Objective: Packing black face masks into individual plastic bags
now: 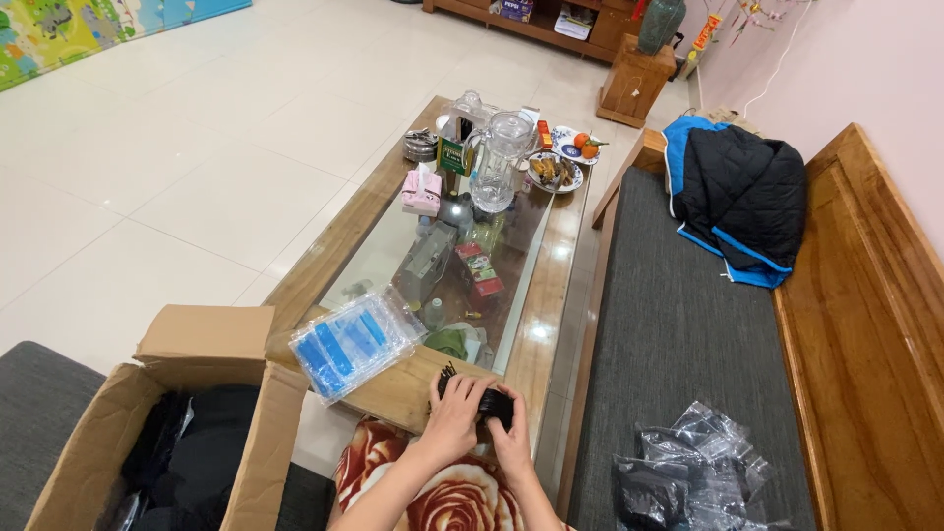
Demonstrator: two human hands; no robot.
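Both grips, L hand [454,418] & R hand [511,444], clasp black item [491,404] at table edge [393,398]

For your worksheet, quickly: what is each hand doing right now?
Left hand: closed on the small black item.
Right hand: closed on the same item.

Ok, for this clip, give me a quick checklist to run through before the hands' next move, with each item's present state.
1. Both hands on the small black item: left hand and right hand hold it: ok.
2. Item over the table edge: ok.
3. What the black item is: cannot tell.
4. Clear bag of blue pieces lying apart from the hands: ok.
5. Cardboard box open, dark contents inside: ok.
6. Clear bags on the bench cushion, sealed or not: cannot tell.
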